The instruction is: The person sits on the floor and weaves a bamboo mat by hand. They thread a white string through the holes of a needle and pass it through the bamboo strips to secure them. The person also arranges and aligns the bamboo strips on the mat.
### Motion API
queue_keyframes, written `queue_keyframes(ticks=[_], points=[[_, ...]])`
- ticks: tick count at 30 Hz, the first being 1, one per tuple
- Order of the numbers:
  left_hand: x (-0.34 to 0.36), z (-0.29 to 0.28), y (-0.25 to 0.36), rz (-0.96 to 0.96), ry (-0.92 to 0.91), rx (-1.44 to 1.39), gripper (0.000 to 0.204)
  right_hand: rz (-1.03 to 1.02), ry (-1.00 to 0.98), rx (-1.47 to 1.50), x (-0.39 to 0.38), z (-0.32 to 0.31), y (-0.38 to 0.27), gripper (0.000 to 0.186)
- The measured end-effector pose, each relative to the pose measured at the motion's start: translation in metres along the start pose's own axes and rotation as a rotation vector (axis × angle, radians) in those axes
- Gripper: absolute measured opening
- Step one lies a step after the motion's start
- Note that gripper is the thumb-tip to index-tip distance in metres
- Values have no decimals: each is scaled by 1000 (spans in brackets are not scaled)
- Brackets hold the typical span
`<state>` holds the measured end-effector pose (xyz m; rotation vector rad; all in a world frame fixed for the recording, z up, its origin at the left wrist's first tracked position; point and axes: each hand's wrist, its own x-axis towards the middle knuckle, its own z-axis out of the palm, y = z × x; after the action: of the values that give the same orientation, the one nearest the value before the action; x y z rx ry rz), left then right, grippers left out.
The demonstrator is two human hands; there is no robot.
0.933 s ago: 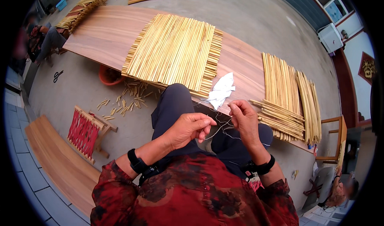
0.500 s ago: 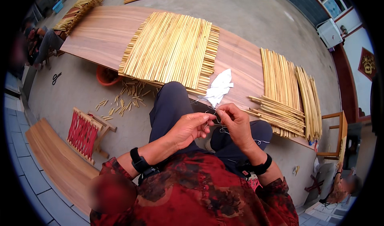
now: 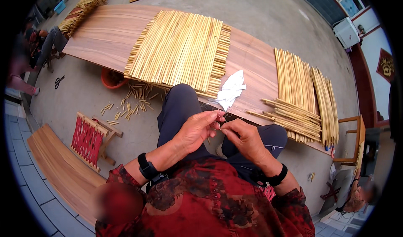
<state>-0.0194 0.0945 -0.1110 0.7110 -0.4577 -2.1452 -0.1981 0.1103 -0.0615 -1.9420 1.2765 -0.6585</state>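
Note:
My left hand [image 3: 198, 130] and my right hand [image 3: 241, 138] meet over my lap, each pinching a thin white thread [image 3: 274, 147] whose loose length trails over my right knee. The left fingertips are raised slightly above the right ones. Just beyond them, at the wooden board's near edge, lies a crumpled white cloth [image 3: 231, 88] with thread beside it. A large panel of parallel straw-coloured sticks [image 3: 174, 48] covers the board's middle, and more bundled sticks [image 3: 294, 86] lie at its right end.
The long board [image 3: 96, 31] spans ahead. A red folding stool [image 3: 86, 140], bench [image 3: 58, 167] and wooden chair [image 3: 348, 161] flank me. Scissors [image 3: 58, 82], an orange bucket [image 3: 112, 80] and stick offcuts [image 3: 132, 107] are on the floor. Other people [image 3: 50, 44] sit at left and right.
My left hand has risen slightly while my right hand has dropped below its fingertips, with the thread drawn between them. A pink-clad leg has come into view at far left.

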Motion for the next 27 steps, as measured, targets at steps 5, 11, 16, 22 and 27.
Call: queue_keyframes(ticks=[5,11,16,22,27], points=[[1,-3,0,6,-36,49,24,-52,63,8,3,3,3,13],[2,2,2,7,23,130,23,-104,60,-146,4,4,5,11],[3,5,3,25,20,200,21,-160,68,-266,5,4,3,11],[2,10,15,221,-25,561,18,-178,145,-185,7,-9,7,18],[-6,19,33,222,-136,637,15,-104,149,57,11,-18,-2,22]])
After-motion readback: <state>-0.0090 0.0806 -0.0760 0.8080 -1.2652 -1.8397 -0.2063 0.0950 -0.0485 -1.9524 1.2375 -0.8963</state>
